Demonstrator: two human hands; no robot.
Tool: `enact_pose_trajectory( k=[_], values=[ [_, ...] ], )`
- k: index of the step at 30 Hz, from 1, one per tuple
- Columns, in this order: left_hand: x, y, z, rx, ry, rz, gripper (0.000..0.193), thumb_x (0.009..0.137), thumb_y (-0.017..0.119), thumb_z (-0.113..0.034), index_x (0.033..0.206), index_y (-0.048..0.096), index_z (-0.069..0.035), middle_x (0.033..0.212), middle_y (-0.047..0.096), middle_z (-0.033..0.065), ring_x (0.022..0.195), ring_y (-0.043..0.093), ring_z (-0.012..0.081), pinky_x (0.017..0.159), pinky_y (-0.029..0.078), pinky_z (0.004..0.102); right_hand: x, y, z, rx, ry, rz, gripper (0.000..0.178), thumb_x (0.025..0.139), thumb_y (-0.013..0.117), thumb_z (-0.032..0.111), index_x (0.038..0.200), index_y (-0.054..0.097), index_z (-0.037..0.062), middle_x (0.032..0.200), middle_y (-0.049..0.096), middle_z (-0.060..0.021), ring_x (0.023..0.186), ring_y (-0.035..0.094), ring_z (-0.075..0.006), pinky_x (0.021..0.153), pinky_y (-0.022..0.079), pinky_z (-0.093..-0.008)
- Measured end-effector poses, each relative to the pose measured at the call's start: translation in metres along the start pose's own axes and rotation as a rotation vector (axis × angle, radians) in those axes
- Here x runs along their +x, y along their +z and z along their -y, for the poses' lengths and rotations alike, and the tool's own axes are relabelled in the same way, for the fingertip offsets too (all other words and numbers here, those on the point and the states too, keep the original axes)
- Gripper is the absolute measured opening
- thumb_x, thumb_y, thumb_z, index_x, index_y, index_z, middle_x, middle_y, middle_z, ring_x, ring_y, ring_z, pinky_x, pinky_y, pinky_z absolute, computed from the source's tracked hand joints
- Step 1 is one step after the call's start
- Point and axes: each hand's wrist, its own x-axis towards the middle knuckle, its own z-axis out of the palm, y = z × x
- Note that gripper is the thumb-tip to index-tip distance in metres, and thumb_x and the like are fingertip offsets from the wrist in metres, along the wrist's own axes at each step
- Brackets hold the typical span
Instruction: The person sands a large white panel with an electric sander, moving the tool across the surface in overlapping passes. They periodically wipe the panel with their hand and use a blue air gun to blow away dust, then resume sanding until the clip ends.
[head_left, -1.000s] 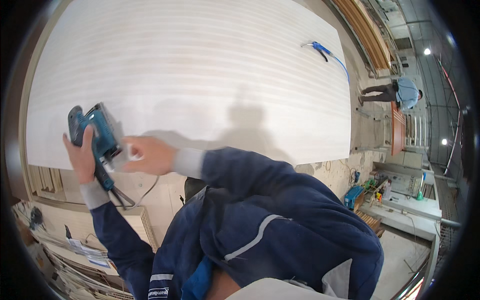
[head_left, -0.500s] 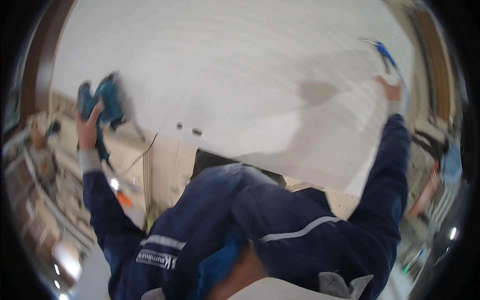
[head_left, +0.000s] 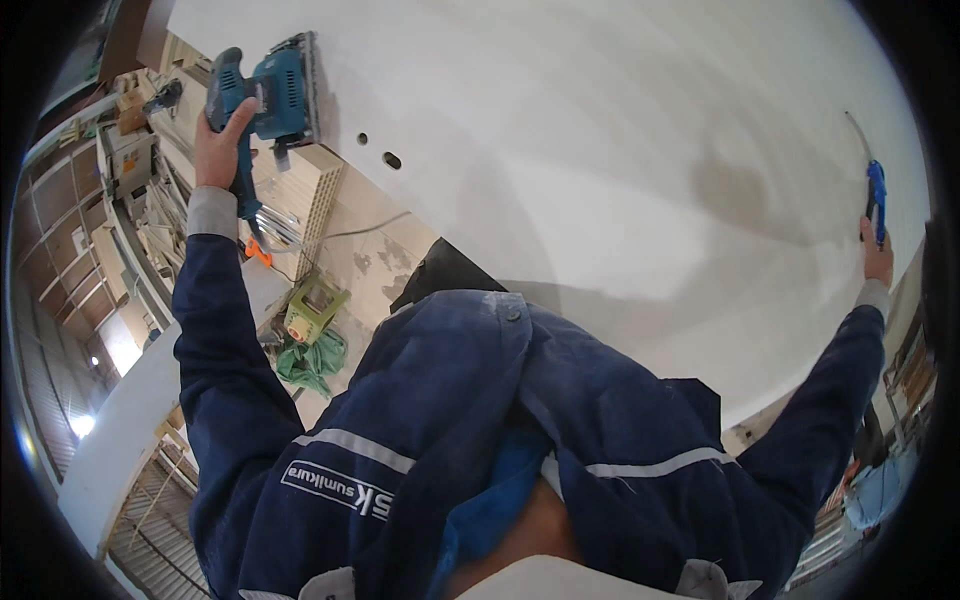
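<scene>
At the upper left of the head view, the left hand [head_left: 218,150] is wrapped round the grip of a teal sander [head_left: 280,95], thumb over the near side, fingers mostly hidden behind it. The tool is tipped so that its flat pad faces right, near the edge of a big white board [head_left: 600,130]; whether the pad touches the board I cannot tell. Such a full-palm hold probably suits a heavy tool better than a fingertip one would. Its grey cord [head_left: 370,228] hangs off past the board's edge, likely so that it does not drag across the surface.

Far to the right, the right hand [head_left: 877,262] meets the lower end of a blue air gun [head_left: 876,190], whose thin nozzle points away from the body, presumably leaving the handle toward the palm. Fingers lie against it, but how tightly they close, I cannot tell.
</scene>
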Motion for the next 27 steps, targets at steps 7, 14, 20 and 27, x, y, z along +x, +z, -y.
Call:
enact_pose_trajectory(
  k=[7, 14, 20, 27],
  values=[
    [0.023, 0.001, 0.036, 0.039, 0.086, -0.053, 0.08, 0.078, 0.09, -0.057, 0.126, 0.061, 0.001, 0.1, 0.068, 0.0066, 0.077, 0.067, 0.0131, 0.059, 0.059, 0.0288, -0.236, 0.13, -0.125, -0.031, 0.082, -0.137, 0.059, 0.091, 0.075, 0.057, 0.105, 0.068, 0.0001, 0.085, 0.073, -0.0193, 0.079, 0.074, -0.0345, 0.069, 0.055, -0.0463],
    [0.081, -0.023, 0.068, 0.042, 0.208, 0.097, 0.084, 0.075, 0.089, -0.06, 0.126, 0.066, 0.003, 0.1, 0.072, 0.0107, 0.076, 0.069, 0.0176, 0.062, 0.056, 0.0325, -0.617, 0.203, 0.076, 0.306, -0.338, 0.512, 0.031, 0.083, 0.081, 0.015, 0.109, 0.066, 0.0035, 0.07, 0.065, -0.0103, 0.063, 0.066, -0.0206, 0.061, 0.051, -0.0372],
    [0.117, -0.046, 0.076, 0.191, 0.366, 0.029, 0.105, 0.073, 0.085, -0.068, 0.138, 0.057, 0.009, 0.127, 0.07, 0.0242, 0.116, 0.07, 0.0322, 0.101, 0.053, 0.0399, -0.647, 0.214, 0.301, 0.531, -0.23, 0.282, 0.022, 0.087, 0.076, 0.02, 0.095, 0.063, 0.0047, 0.072, 0.066, -0.0073, 0.064, 0.065, -0.0219, 0.06, 0.051, -0.0408],
    [0.112, -0.053, 0.079, 0.189, 0.369, 0.068, 0.109, 0.074, 0.082, -0.07, 0.142, 0.052, 0.009, 0.132, 0.068, 0.0273, 0.121, 0.068, 0.0369, 0.106, 0.052, 0.0409, -0.634, 0.249, 0.437, 0.483, -0.421, 0.251, 0.029, 0.084, 0.079, 0.024, 0.091, 0.063, 0.0006, 0.074, 0.067, -0.0128, 0.069, 0.066, -0.0256, 0.066, 0.052, -0.0421]
  ],
)
